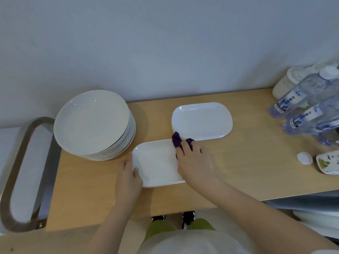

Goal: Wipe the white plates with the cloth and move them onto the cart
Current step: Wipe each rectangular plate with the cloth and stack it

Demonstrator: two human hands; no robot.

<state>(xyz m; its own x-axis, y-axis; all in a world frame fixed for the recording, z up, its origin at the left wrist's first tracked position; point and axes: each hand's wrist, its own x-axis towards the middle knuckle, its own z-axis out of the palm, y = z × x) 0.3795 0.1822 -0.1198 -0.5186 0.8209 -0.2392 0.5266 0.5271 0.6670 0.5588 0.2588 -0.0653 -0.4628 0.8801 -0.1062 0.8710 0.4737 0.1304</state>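
Note:
A white rectangular plate [156, 162] lies on the wooden table [247, 162] in front of me. My left hand [128, 177] grips its left edge, thumb on the rim. My right hand [194, 160] presses a purple cloth [178, 139] onto the plate's right end; most of the cloth is hidden under the hand. Behind it sits a small stack of white rectangular plates [201, 121]. A tall stack of round white plates [93, 123] stands at the left. The cart [11, 180], with a brown oval handle, is at the far left beside the table.
Several water bottles [302, 107] lie and stand at the table's right end, with white containers [286, 83] behind them. A white bottle cap [304, 158] and a small patterned dish [328, 164] sit near the right edge. A wall runs behind the table.

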